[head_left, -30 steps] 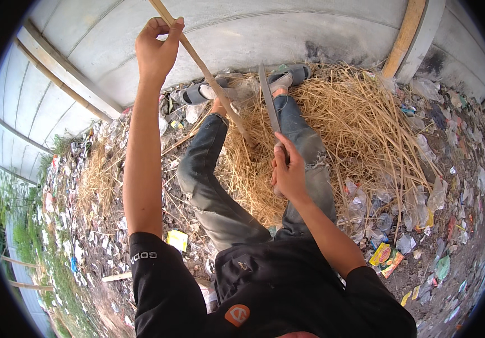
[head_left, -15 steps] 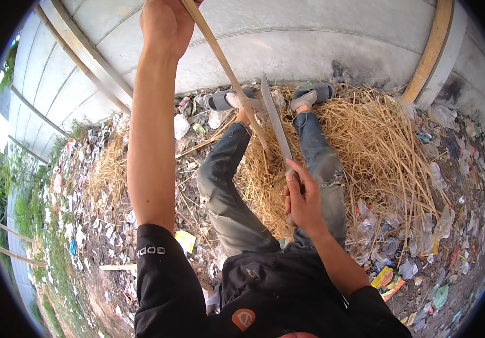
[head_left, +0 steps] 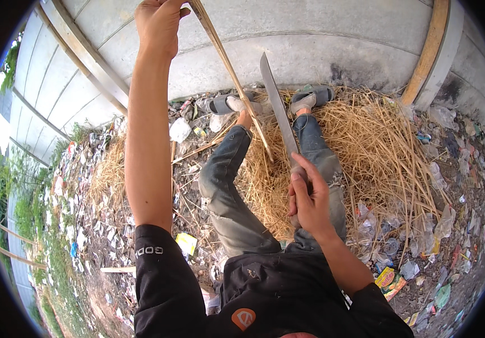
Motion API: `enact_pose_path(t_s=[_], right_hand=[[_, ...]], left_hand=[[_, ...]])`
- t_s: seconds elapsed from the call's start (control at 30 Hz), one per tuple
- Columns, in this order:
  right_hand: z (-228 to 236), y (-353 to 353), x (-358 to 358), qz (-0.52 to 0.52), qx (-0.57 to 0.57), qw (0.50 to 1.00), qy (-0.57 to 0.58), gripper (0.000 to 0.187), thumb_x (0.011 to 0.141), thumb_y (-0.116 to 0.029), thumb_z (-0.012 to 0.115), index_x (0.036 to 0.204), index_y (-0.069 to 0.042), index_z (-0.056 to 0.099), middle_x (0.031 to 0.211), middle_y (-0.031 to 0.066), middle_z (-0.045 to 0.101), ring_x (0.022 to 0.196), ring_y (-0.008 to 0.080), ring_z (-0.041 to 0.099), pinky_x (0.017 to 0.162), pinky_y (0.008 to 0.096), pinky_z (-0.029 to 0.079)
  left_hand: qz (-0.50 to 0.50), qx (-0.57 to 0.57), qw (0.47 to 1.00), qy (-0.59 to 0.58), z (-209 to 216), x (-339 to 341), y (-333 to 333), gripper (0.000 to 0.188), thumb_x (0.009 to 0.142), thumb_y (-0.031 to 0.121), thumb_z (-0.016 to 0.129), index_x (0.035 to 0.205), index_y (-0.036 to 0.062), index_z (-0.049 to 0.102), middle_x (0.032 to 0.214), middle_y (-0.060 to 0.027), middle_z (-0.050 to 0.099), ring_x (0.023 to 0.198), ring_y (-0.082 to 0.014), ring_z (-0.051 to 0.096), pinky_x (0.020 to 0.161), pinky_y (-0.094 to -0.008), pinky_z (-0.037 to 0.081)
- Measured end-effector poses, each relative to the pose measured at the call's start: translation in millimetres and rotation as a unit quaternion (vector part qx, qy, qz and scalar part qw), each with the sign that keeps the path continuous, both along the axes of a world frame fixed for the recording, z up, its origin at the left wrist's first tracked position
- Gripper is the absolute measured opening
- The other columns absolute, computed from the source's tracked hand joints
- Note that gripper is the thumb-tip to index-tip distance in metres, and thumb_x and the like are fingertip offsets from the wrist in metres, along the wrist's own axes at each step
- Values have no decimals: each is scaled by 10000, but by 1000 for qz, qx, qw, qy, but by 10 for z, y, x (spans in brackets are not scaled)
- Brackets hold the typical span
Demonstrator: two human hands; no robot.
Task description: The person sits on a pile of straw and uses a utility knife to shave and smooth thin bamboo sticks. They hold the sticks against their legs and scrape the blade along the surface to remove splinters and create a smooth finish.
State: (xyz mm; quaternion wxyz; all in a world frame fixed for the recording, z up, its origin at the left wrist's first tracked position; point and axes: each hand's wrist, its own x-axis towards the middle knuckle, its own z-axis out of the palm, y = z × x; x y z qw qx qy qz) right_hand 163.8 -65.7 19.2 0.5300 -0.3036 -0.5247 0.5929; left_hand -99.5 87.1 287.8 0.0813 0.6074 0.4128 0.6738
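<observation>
Stretched far forward, my left hand (head_left: 161, 27) is closed round the upper part of a long wooden stick (head_left: 228, 70); its fingertips are partly cut off by the upper edge. The stick slants down to the right, its lower end among the straw shavings (head_left: 265, 191) between my legs. My right hand (head_left: 310, 200) grips the handle of a machete (head_left: 279, 110), index finger laid along it. The long grey blade points away from me, tip up, to the right of the stick and apart from it.
A grey panel wall (head_left: 287, 53) with a wooden post (head_left: 429, 53) stands ahead. My sandalled feet (head_left: 313, 96) are close to it, on either side of the blade. Dry straw (head_left: 377, 152) heaps at right. Plastic litter (head_left: 104, 208) covers the ground at left.
The stick has turned, showing a darker edge along its length, and my left hand has shifted slightly left. The machete's tip has moved farther away from me, toward the wall.
</observation>
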Motion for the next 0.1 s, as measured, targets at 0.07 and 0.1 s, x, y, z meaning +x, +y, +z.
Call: enact_pose_path(t_s=[0.07,0.1], right_hand=[[46,-16,14,5,14,1000,-2,407,1046,-107,510,1449,-56,486,791,-12,534,492,6,476,423,184,407],[72,-26,22,10,12,1000,-1,418,1046,-111,516,1460,-68,478,798,-12,536,497,5,478,422,185,407]], left_hand=[[22,-7,999,29,28,12,-61,249,914,341,751,838,160,599,836,40,609,859,-109,537,790,-319,429],[22,-7,999,29,36,13,-65,249,914,341,751,838,160,599,836,40,609,859,-109,537,790,-319,429]])
